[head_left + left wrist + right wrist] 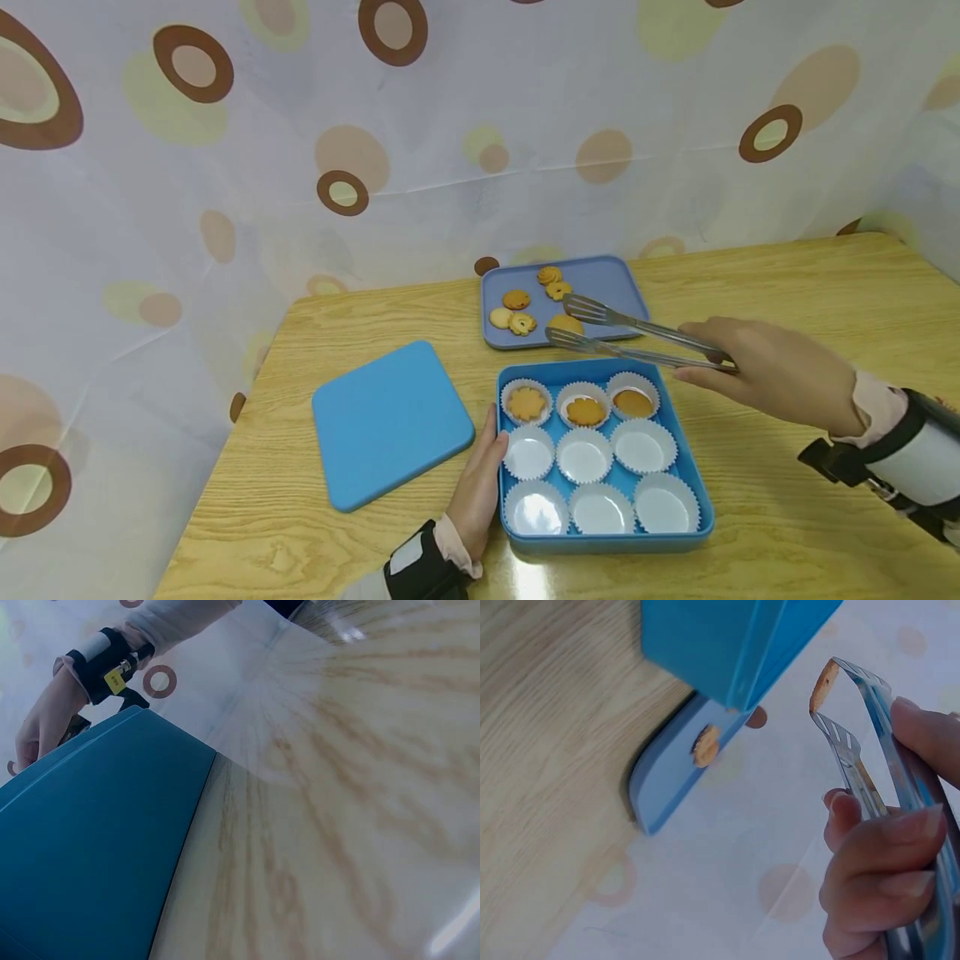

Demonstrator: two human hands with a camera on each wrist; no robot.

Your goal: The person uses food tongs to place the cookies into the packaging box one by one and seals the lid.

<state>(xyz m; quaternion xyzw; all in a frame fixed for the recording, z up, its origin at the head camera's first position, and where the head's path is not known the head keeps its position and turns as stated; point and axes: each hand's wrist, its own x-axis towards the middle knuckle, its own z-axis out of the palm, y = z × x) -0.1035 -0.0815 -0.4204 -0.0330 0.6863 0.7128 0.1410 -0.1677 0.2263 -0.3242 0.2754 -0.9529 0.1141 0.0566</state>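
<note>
My right hand (772, 375) holds metal tongs (637, 354) with slotted ends. In the right wrist view, a round cookie (824, 686) is caught between the tongs' tips, raised above the table. The left hand (478, 487) lies along the left wall of a blue box (600, 542), fingers extended, fingertips at the rim. White paper cups (585, 455) stand in rows of three in the box. The three far cups hold cookies (527, 403). Beyond the box, a blue-grey tray (600, 279) carries several cookies (522, 323). The left wrist view does not show the left hand.
A flat blue lid (393, 425) lies on the wooden table (787, 308) to the left of the box. Behind the table hangs a white cloth (435, 225) with brown and yellow circles. The tray stands close to this cloth.
</note>
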